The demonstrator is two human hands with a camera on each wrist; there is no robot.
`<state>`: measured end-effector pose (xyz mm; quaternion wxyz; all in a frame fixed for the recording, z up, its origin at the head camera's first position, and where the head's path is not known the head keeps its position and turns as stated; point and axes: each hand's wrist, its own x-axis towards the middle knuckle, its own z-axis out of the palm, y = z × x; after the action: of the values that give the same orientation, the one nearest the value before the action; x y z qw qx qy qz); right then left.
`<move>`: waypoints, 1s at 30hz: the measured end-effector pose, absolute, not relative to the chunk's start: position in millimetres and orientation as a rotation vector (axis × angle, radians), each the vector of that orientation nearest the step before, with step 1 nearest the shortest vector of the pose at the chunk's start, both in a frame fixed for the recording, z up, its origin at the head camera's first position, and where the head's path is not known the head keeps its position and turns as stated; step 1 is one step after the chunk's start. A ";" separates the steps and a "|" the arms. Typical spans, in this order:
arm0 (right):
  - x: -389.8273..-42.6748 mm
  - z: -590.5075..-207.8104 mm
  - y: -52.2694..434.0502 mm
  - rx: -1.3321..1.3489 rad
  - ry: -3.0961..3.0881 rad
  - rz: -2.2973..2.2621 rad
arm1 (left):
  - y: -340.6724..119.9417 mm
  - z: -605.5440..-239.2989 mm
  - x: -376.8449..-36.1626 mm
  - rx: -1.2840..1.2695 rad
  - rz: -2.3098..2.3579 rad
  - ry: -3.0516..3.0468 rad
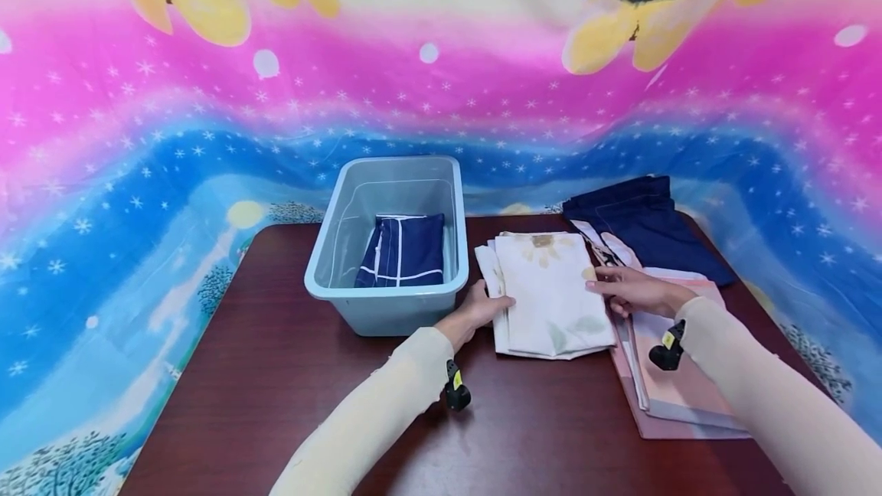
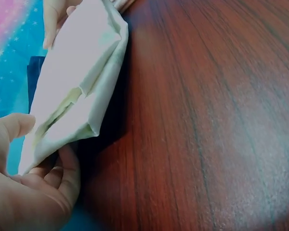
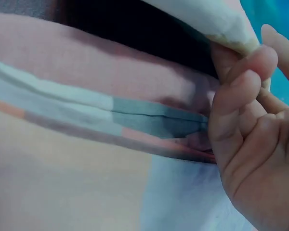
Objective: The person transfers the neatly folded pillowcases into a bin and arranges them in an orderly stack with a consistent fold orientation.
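A folded white cloth (image 1: 547, 293) with a faint flower print is held between both hands over the dark table. My left hand (image 1: 475, 308) grips its left edge, thumb on top. In the left wrist view, the left fingers (image 2: 70, 171) curl beneath the layered cloth (image 2: 70, 91). At the opposite edge, my right hand (image 1: 637, 289) pinches the cloth. The right wrist view shows the right fingertips (image 3: 245, 86) bent at a corner of the white cloth (image 3: 202, 21), close over pink and grey checked fabric (image 3: 101, 115).
Left of the white cloth stands a grey-blue plastic bin (image 1: 386, 312) with a folded navy cloth (image 1: 413, 247) inside. Folded pink and peach fabric (image 1: 689, 373) lies at the right of the table (image 1: 269, 404). Behind it is a navy cloth (image 1: 641, 220). A printed curtain (image 1: 427, 90) surrounds the table.
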<state>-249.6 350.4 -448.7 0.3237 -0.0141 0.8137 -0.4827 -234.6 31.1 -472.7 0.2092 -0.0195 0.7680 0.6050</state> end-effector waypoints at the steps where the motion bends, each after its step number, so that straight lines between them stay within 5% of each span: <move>1: -249.7 -449.6 350.0 -0.037 2.141 -1.259 | 31.1 -473.8 -235.0 -0.048 1.685 2.145; 30: -241.2 -453.7 343.6 -0.109 2.150 -1.389 | 32.2 -473.3 -233.2 0.018 1.626 2.212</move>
<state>-241.2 343.6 -453.7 0.2857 -0.0406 0.8042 -0.5196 -233.2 32.2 -473.3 0.1967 0.0065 0.7900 0.5806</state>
